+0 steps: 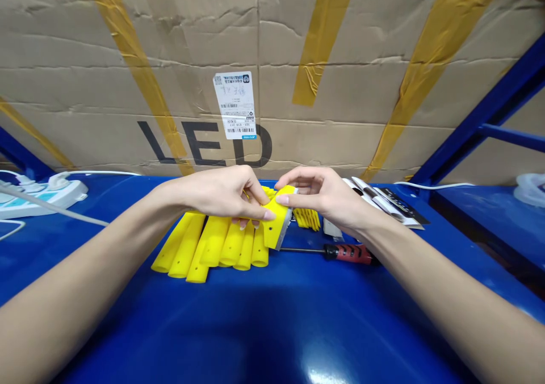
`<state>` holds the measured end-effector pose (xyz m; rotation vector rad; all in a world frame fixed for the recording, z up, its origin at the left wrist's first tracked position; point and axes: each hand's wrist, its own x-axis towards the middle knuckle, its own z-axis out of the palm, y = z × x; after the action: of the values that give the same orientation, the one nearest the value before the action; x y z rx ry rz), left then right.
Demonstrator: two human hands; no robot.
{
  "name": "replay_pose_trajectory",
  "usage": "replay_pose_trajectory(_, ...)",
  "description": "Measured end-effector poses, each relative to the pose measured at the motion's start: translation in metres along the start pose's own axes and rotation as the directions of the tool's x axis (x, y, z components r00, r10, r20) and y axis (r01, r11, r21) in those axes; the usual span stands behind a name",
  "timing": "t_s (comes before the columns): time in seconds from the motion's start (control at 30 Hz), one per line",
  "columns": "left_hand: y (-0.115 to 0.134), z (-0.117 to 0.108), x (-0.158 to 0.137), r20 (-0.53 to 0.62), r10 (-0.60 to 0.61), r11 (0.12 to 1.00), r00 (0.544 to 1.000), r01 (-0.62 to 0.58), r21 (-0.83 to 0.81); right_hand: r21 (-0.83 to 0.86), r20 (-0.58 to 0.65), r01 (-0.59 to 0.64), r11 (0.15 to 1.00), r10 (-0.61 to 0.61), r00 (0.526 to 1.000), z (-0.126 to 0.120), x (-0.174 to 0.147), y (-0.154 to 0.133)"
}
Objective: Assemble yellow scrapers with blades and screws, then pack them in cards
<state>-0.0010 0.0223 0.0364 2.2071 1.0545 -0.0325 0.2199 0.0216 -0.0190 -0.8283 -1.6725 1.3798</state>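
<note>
Between my two hands is a yellow scraper head with a thin metal blade along its right edge and a small dark hole in its face. My left hand pinches its upper left side between thumb and fingers. My right hand grips the top near the blade, thumb in front. Under and beside my left hand lie several yellow tube handles, open ends toward me. Behind my right hand is a stack of yellow scraper pieces, partly hidden. A screwdriver with a red and black grip lies below my right wrist.
A large cardboard box with tape stands behind the blue shelf surface. At left is a white power strip with cables. Printed cards lie at right, near a blue metal upright and a clear plastic item.
</note>
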Motion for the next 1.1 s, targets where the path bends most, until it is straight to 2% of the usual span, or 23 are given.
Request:
replay_pose_trajectory(0.23,0.0,-0.001,0.001,0.022,-0.018,1.0,1.0,0.018,0.005,-0.035,-0.001,-0.004,0.999,0.004,1.0,0.001,0.0,0.002)
replay_pose_trajectory(0.33,-0.004,-0.005,-0.001,0.0,-0.046,0.999,0.999,0.046,0.019,-0.065,-0.159,-0.029,0.997,0.018,0.987,-0.008,0.002,0.003)
replay_pose_trajectory(0.4,-0.007,-0.009,-0.003,-0.033,-0.089,0.996,0.995,0.09,0.027,-0.192,-0.265,-0.04,0.981,-0.013,0.964,-0.016,0.002,0.004)
replay_pose_trajectory(0.43,-0.008,-0.01,-0.003,-0.048,-0.113,0.993,0.992,0.114,0.028,-0.337,-0.222,-0.032,0.941,-0.046,0.974,-0.02,0.002,0.004)
replay_pose_trajectory(0.5,-0.01,-0.012,-0.004,-0.059,-0.143,0.989,0.988,0.144,0.022,-0.621,0.011,0.079,0.78,-0.092,0.996,-0.027,-0.001,0.005)
replay_pose_trajectory(0.57,-0.011,-0.013,-0.004,-0.054,-0.144,0.989,0.988,0.145,0.022,-0.75,0.204,0.18,0.637,-0.036,0.978,-0.028,-0.004,0.006)
replay_pose_trajectory(0.63,-0.012,-0.012,-0.004,-0.046,-0.137,0.99,0.99,0.139,0.033,-0.795,0.291,0.24,0.556,0.002,0.957,-0.026,-0.006,0.008)
replay_pose_trajectory(0.73,-0.012,-0.012,-0.003,-0.046,-0.131,0.99,0.99,0.133,0.043,-0.818,0.349,0.305,0.488,-0.001,0.937,-0.019,-0.007,0.01)
replay_pose_trajectory(0.9,-0.012,-0.012,-0.004,-0.056,-0.133,0.988,0.99,0.136,0.068,-0.851,0.375,0.33,0.409,0.032,0.927,-0.01,-0.006,0.014)
replay_pose_trajectory(1.0,-0.012,-0.012,-0.004,-0.064,-0.134,0.988,0.989,0.138,0.074,-0.85,0.389,0.344,0.398,0.034,0.921,-0.01,-0.007,0.016)
replay_pose_trajectory(1.1,-0.012,-0.011,-0.004,-0.067,-0.123,0.989,0.99,0.128,0.074,-0.842,0.39,0.332,0.424,0.055,0.919,-0.01,-0.006,0.016)
